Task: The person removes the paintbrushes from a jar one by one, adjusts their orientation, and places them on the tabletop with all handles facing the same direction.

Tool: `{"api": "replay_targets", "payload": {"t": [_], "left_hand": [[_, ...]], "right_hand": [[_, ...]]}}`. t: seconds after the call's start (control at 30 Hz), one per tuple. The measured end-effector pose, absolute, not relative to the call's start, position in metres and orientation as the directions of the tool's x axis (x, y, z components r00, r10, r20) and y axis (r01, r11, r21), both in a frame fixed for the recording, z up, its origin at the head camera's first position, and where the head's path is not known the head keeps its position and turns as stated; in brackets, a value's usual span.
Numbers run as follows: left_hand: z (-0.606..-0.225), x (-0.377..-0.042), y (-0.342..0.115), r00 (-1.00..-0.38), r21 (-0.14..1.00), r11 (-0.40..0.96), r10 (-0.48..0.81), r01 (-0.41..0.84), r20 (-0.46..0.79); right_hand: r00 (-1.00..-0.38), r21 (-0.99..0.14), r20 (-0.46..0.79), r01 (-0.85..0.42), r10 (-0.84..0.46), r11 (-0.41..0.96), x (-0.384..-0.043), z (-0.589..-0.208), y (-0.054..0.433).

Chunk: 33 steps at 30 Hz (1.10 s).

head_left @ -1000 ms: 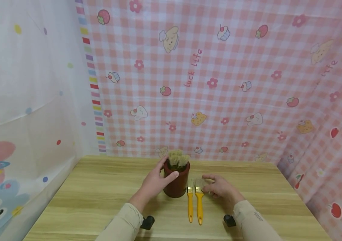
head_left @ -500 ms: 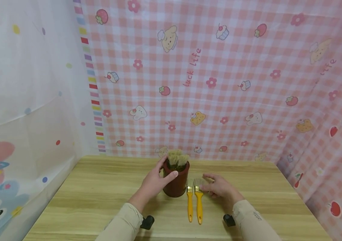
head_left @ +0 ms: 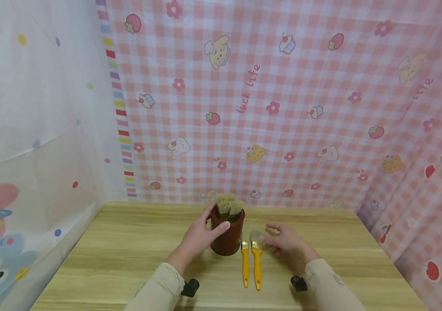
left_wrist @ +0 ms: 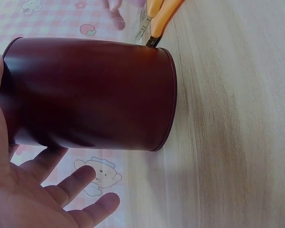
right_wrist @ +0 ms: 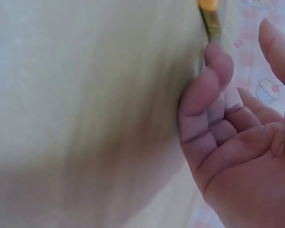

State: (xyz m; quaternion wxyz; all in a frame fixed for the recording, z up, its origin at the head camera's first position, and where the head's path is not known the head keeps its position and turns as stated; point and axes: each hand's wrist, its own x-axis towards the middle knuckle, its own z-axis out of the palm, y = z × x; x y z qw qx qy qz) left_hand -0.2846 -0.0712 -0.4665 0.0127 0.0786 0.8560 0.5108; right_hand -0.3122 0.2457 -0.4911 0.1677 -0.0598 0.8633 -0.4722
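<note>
A dark red cylindrical pot (head_left: 226, 237) stands upright on the table, with pale brush bristles (head_left: 230, 204) poking out of its top. My left hand (head_left: 199, 235) holds it near the rim, thumb on the front and index finger round the far side. In the left wrist view the other fingers spread apart beneath the pot's wall. Just right of the pot lie a narrow paintbrush (head_left: 246, 268) and a wider paintbrush (head_left: 257, 268), yellow handles toward me. My right hand (head_left: 288, 244) hovers beside the wider brush's bristles, fingers loosely curled and holding nothing.
The wooden table (head_left: 139, 233) ends at a pink checked cloth (head_left: 275, 129) behind. A white printed cloth (head_left: 49, 129) hangs on the left. Black wrist-camera parts (head_left: 190, 287) show below both wrists.
My right hand has shifted slightly right, away from the wider paintbrush's bristles. The left hand, the pot and both brushes stay as they were.
</note>
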Motion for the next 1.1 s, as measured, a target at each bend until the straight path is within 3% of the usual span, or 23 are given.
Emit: {"api": "replay_targets", "payload": {"t": [0.33, 0.5, 0.67, 1.1], "left_hand": [[-0.465, -0.284, -0.073, -0.988, 0.883, 0.454, 0.146, 0.114, 0.053], [-0.467, -0.285, -0.074, -0.987, 0.893, 0.436, 0.151, 0.113, 0.051], [-0.468, -0.286, -0.075, -0.986, 0.896, 0.43, 0.158, 0.111, 0.046], [-0.466, -0.285, -0.073, -0.984, 0.893, 0.437, 0.175, 0.11, 0.036]], "right_hand": [[-0.976, -0.908, -0.104, 0.014, -0.192, 0.419, -0.321, -0.453, 0.242], [-0.972, -0.918, -0.025, -0.071, -0.235, 0.39, -0.323, -0.436, 0.22], [-0.954, -0.911, 0.049, -0.165, -0.296, 0.378, -0.322, -0.427, 0.197], [-0.947, -0.869, 0.156, -0.267, -0.282, 0.417, -0.325, -0.424, 0.168]]}}
